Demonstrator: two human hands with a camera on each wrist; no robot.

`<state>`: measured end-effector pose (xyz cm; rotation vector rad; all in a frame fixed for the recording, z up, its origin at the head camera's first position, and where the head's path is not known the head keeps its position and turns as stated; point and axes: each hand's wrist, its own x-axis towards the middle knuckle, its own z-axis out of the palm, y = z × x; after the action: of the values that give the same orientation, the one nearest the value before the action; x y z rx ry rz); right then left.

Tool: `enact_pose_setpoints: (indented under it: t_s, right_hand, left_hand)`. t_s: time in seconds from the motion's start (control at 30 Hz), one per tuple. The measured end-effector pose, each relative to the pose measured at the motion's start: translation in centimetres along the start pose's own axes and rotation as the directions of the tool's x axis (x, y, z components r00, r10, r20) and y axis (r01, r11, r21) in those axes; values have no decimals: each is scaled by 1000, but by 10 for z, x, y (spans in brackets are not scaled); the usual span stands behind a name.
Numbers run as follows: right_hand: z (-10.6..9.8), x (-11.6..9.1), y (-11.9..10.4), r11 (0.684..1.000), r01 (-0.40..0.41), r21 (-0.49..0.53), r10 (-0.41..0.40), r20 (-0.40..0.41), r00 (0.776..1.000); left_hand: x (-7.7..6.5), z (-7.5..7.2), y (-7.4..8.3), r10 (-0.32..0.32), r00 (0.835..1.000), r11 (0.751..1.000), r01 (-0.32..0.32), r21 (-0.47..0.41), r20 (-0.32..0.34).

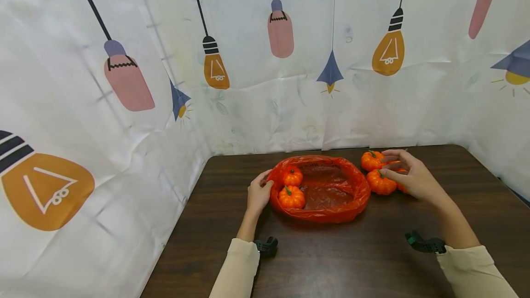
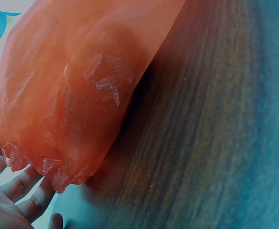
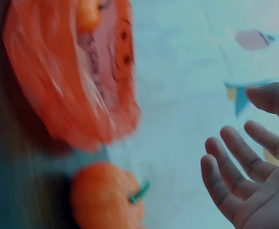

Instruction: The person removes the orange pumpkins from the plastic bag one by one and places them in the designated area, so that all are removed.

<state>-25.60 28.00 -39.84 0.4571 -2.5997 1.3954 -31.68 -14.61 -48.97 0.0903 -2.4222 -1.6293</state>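
Observation:
A red plastic bag (image 1: 327, 215) stands on the table with its mouth spread wide. Inside it, at the left, sit two small orange pumpkins, a front one (image 1: 292, 197) and one behind (image 1: 292, 176). My left hand (image 1: 258, 193) holds the bag's left rim between thumb and fingers; in the left wrist view the fingers (image 2: 22, 186) meet the crinkled edge. To the right of the bag, my right hand (image 1: 414, 176) hovers over a cluster of pumpkins, fingers apart and holding nothing. Of these, a front pumpkin (image 1: 381, 182) and a back pumpkin (image 1: 371, 161) show best; others are partly hidden by the hand.
The dark wooden table (image 1: 331, 256) extends in front of the bag and on both sides. White curtains (image 1: 265, 118) printed with lamps hang behind it and along the left. A dark strap circles each wrist.

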Motion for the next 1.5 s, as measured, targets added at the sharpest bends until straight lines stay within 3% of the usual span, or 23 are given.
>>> enact_pose_setpoints:
  t_s: [0.3, 0.63, 0.87, 1.1, 1.5]
  right_hand:
    - [56, 8, -16, 995, 11, 100, -24, 134, 991]
    - [115, 13, -21, 990, 52, 130, -78, 198, 977]
    - [140, 26, -30, 989, 11, 150, -49, 252, 966]
    - [165, 42, -32, 986, -43, 162, -21, 372, 928]
    - [193, 61, -28, 987, -95, 126, 27, 460, 888]
  left_hand:
    - [-1, 1, 0, 4, 1000, 1000, -4, -11, 1]
    - [-2, 4, 3, 7, 1000, 1000, -7, -10, 6]
    - [-2, 4, 4, 7, 1000, 1000, -7, -13, 10]
    - [-2, 2, 0, -4, 1000, 1000, 4, -6, 2]
    - [-1, 0, -1, 8, 1000, 1000, -8, -11, 6]
